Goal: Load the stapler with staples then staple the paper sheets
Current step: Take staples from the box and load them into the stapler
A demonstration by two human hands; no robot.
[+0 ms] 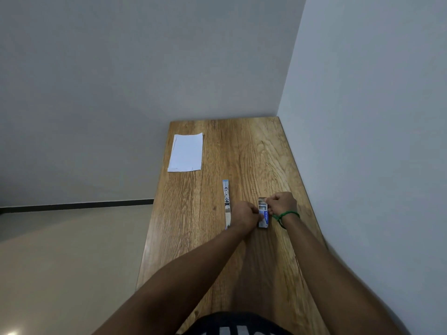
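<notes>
Room: plain grey-white walls meeting in a corner, beige floor with a dark skirting line off to the left.
Table [254,153]: long wooden top with strong grain, pushed into that corner.
Paper sheets [185,152]: white stack lying flat near the far left edge, well apart from everything else.
Stapler [227,204]: flipped open and laid out flat in a long strip, pretty much mid-table, just left of the hands.
Staple box [263,213]: small blue and white box, tray slid partly out at the far end, sitting on the table between both hands.
Left hand [248,213]: fingers curled tight, pinching the box's left side.
Right hand [281,204]: closed into a loose fist at the tray end of the box; can't tell if it's actually got a staple strip.
Wrist band [285,215]: green cord on the right wrist.
</notes>
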